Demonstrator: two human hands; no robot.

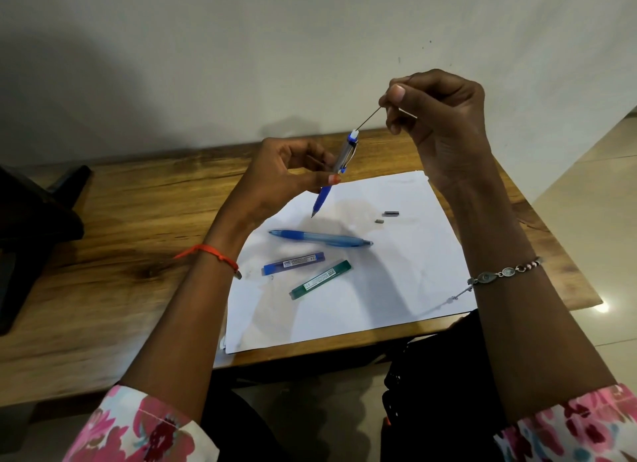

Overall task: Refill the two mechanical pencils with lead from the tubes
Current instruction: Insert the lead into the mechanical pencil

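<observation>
My left hand [286, 173] holds a blue mechanical pencil [336, 170] tilted above the paper, tip down and open top end up. My right hand [437, 123] pinches a thin lead [368, 118] whose lower end meets the pencil's open top; a second thin lead pokes out on the other side of the fingers. A second, light blue pencil [320, 238] lies flat on the white paper [396, 282]. Below it lie a blue lead tube [294, 263] and a green lead tube [320, 279].
A small dark cap [391, 213] and a tiny grey eraser piece [379, 221] rest on the paper right of the held pencil. The paper lies on a wooden table [120, 220] against a pale wall. A dark object [31, 227] sits at the left.
</observation>
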